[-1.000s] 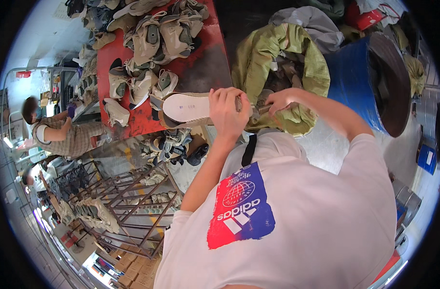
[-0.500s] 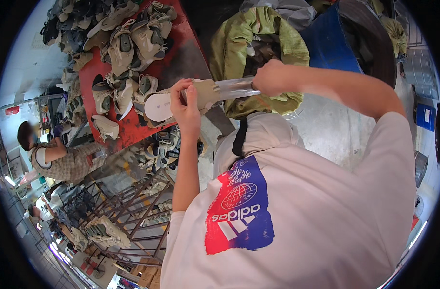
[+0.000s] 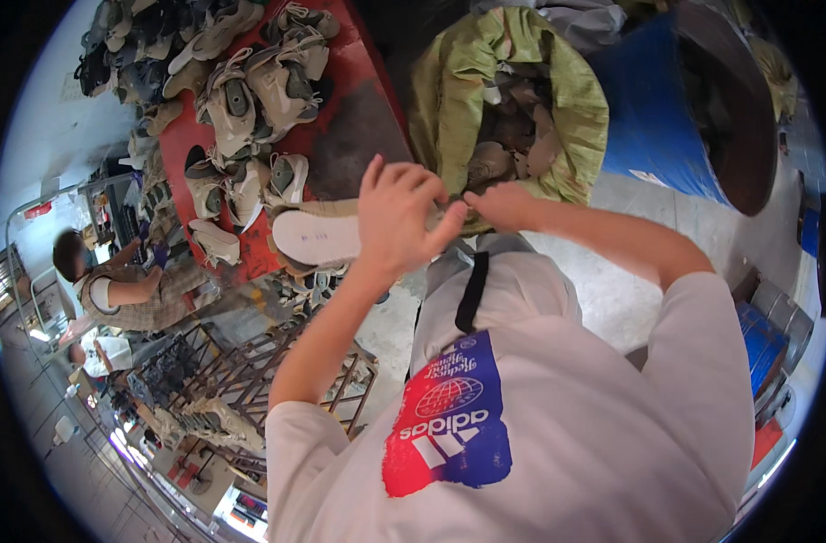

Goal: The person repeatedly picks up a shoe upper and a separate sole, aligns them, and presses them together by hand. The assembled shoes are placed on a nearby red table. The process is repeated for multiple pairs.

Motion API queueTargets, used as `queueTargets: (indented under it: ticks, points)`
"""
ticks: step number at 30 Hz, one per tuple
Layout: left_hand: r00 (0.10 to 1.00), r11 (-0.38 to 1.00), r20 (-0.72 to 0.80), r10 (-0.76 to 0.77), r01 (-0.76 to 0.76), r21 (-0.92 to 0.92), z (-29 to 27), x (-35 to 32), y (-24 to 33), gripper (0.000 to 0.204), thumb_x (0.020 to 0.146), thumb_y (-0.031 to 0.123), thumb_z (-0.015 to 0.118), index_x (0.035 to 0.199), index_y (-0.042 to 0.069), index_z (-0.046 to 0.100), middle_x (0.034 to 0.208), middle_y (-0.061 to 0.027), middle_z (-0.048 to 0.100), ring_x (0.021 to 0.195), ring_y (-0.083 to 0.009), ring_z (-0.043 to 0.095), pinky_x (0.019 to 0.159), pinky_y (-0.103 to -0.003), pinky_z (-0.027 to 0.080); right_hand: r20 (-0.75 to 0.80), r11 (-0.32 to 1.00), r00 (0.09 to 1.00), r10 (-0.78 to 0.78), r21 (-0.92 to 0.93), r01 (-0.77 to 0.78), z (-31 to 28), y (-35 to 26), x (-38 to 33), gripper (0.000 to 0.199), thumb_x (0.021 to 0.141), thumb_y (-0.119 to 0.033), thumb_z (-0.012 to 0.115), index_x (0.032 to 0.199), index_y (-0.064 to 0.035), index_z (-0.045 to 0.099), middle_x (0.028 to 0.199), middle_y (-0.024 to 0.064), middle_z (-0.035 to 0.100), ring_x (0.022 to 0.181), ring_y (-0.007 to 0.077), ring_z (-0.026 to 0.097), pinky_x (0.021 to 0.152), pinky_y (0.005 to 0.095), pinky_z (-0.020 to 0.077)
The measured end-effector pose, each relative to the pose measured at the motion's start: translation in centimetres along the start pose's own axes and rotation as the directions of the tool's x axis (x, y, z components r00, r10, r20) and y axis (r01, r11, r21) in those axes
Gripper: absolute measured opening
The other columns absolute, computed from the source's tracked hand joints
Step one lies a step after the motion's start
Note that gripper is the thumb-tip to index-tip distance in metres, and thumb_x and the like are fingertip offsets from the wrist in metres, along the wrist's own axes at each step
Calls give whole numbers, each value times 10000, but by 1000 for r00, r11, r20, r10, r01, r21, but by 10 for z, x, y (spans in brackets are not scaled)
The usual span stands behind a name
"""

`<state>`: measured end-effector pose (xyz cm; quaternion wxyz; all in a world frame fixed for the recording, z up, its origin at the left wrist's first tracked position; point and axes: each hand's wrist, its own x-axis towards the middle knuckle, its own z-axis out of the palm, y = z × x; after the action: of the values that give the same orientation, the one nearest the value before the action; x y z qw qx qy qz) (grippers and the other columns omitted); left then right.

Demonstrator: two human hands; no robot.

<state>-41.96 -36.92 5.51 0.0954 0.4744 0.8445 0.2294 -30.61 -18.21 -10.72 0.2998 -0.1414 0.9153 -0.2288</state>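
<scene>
Both hands held 1 shoe (image 3: 318, 237) sole-up beyond the red surface's (image 3: 363, 81) near edge: left hand (image 3: 399, 217) fingers wrapped its middle, right hand (image 3: 502, 204) fingers pinched one end. Probably light and flexible.

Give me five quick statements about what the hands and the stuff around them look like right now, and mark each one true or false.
1. The left hand grips a shoe with a white sole. True.
2. The right hand rests on the blue barrel. False: it meets the shoe's far end, in front of the green sack.
3. The red table carries many pale shoes. True.
4. The green sack is tied shut. False: it stands open, with scraps inside.
5. Another person sits at the left of the view. True.
</scene>
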Motion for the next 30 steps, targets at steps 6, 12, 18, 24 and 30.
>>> queueTargets:
  ticks: [6, 12, 18, 24, 30]
  points:
    - [986, 988, 115, -123, 111, 110, 31, 8, 5, 370, 829, 457, 664, 868, 97, 741, 954, -80, 710, 1108, -289, 617, 1145, -564, 311, -66, 977, 993, -101, 181, 111, 63, 12, 60, 271, 834, -180, 634, 1076, -57, 630, 867, 171, 734, 800, 397, 716, 715, 528, 564]
    - [976, 968, 129, -178, 150, 200, 51, 3, 5, 412, 805, 423, 642, 880, 35, 759, 911, -127, 717, 1025, -300, 642, 1147, -561, 325, -166, 956, 975, -146, 232, 182, 135, 21, 97, 182, 751, -207, 656, 858, -65, 696, 856, 168, 735, 815, 383, 717, 728, 511, 564]
    - [983, 963, 92, -160, 135, 232, 46, 7, 0, 419, 797, 425, 641, 884, 36, 769, 881, -141, 708, 1057, -321, 622, 1158, -583, 292, -147, 967, 981, -128, 199, 156, 123, 17, 97, 211, 775, -201, 657, 920, -53, 699, 904, 181, 733, 853, 377, 716, 751, 507, 566]
    - [970, 944, -11, -242, 238, 229, 64, -3, 15, 533, 905, 529, 604, 792, 33, 765, 854, -158, 698, 968, -326, 595, 1045, -541, 363, -74, 977, 993, -87, 187, 99, 127, 11, 86, 243, 800, -194, 658, 982, -40, 702, 951, 194, 731, 892, 372, 716, 773, 503, 568]
    - [958, 927, 31, -285, 268, 263, 57, 1, 8, 535, 902, 512, 601, 839, 8, 768, 869, -158, 698, 1028, -336, 601, 1158, -583, 285, -15, 983, 999, -49, 179, 51, 128, 29, 116, 276, 825, -187, 658, 1045, -28, 705, 999, 207, 730, 931, 367, 715, 796, 498, 571]
